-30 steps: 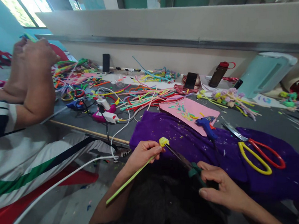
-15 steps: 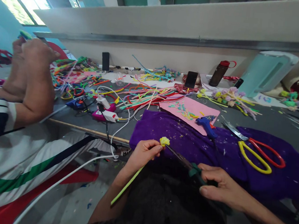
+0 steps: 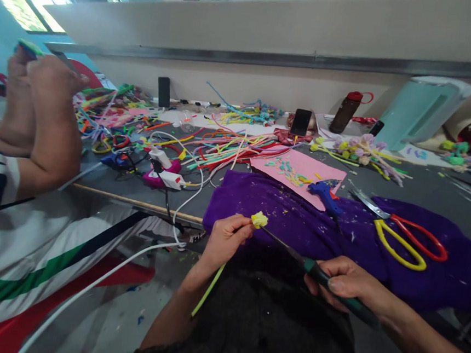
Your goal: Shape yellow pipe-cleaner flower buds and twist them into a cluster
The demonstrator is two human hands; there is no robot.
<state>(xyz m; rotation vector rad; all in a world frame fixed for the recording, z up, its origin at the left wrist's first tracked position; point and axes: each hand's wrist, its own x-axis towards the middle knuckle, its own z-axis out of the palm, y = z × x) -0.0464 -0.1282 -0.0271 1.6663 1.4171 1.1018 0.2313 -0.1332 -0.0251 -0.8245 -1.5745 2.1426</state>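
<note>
Over one purple cloth (image 3: 297, 220), left hand (image 3: 225, 239) pinches one yellow-tipped pipe cleaner (image 3: 258, 220); right hand (image 3: 347, 282) grips one green-handled tool (image 3: 333, 289).

A single head-worn view looks forward and down, close over the cluttered table (image 3: 424, 187) edge.

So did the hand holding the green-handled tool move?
Yes. The right hand slid up the tool and turned, judged against the yellow-and-red scissors.
</note>
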